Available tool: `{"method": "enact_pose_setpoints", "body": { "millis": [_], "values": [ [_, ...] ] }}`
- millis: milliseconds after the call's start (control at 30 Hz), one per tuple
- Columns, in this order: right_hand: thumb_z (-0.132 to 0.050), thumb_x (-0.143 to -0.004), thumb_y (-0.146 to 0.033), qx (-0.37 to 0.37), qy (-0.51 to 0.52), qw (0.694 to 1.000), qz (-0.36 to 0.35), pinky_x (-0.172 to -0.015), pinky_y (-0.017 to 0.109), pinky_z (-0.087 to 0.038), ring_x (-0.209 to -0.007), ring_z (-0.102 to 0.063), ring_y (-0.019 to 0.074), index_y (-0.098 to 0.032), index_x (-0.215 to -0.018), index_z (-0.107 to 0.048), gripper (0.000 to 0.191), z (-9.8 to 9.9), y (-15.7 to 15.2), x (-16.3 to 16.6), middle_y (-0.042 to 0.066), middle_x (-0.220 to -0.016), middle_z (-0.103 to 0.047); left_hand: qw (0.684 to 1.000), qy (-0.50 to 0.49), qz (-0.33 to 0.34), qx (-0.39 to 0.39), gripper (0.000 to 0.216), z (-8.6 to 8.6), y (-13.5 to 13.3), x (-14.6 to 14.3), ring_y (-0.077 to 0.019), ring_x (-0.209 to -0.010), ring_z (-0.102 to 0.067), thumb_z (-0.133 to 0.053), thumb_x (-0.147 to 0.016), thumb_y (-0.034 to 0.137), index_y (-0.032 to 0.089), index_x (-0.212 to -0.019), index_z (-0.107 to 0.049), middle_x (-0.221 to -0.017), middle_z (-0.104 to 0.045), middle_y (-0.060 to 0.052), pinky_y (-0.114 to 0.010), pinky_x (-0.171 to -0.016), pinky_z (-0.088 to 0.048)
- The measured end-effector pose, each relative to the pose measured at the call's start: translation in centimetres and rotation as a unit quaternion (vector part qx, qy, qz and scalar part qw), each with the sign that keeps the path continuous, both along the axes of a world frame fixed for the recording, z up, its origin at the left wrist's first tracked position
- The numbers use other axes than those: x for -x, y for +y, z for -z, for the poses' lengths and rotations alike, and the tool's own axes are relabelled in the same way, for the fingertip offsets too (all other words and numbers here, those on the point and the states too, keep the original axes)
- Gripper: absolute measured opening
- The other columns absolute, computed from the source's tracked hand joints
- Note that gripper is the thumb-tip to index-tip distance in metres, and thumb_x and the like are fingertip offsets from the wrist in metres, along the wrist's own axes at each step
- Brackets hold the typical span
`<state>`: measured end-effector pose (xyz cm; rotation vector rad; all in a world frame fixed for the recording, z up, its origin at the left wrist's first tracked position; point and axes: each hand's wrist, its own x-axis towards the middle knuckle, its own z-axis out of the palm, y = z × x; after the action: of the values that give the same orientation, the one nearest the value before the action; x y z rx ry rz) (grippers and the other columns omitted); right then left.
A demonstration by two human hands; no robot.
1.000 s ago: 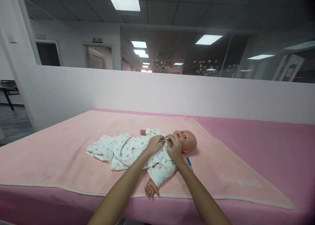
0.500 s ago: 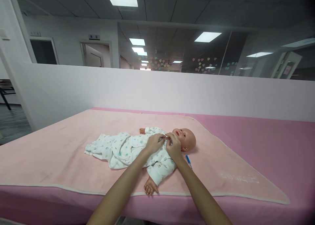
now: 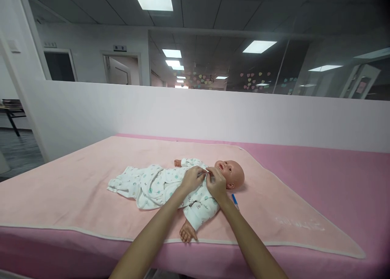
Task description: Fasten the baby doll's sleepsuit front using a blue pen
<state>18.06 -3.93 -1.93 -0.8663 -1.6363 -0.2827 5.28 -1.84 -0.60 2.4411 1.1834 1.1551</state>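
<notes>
A baby doll lies on its back on a light pink blanket, head to the right. It wears a white patterned sleepsuit. My left hand and my right hand meet at the doll's chest, just below its chin. Both have their fingers pinched on the sleepsuit's collar edge. The doll's bare hand sticks out of a sleeve toward the blanket's near edge.
A blue pen lies on the blanket beside my right wrist. The blanket covers a pink padded table that runs against a low white partition wall. Glass panels and a doorway stand beyond it.
Both hands stay pinched at the doll's collar with only slight finger movement. The view has shifted a little.
</notes>
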Motion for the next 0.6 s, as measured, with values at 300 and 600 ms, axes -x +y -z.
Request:
{"method": "enact_pose_setpoints", "body": {
  "millis": [300, 600],
  "values": [
    [-0.041, -0.074, -0.010, 0.017, 0.012, 1.000, 0.001, -0.067, 0.027, -0.046, -0.074, -0.055, 0.0144, -0.018, -0.084, -0.055, 0.019, 0.3, 0.2, -0.2, 0.004, -0.079, -0.060, 1.000, -0.005, 0.014, 0.003, 0.031, 0.1, 0.2, -0.1, -0.0140, -0.087, -0.054, -0.041, -0.077, 0.018, 0.026, -0.098, -0.062, -0.093, -0.062, 0.000, -0.025, -0.079, -0.042],
    [-0.040, -0.074, -0.011, 0.028, 0.010, 1.000, 0.001, -0.067, 0.026, -0.045, -0.073, -0.055, 0.0143, -0.018, -0.082, -0.056, 0.019, 0.3, 0.3, -0.2, 0.004, -0.077, -0.060, 0.999, 0.031, -0.031, -0.023, 0.029, -1.2, -1.1, -0.4, -0.0202, -0.100, -0.050, -0.041, -0.079, 0.026, 0.019, -0.102, -0.058, -0.105, -0.058, -0.006, -0.036, -0.089, -0.038]
  ]
}}
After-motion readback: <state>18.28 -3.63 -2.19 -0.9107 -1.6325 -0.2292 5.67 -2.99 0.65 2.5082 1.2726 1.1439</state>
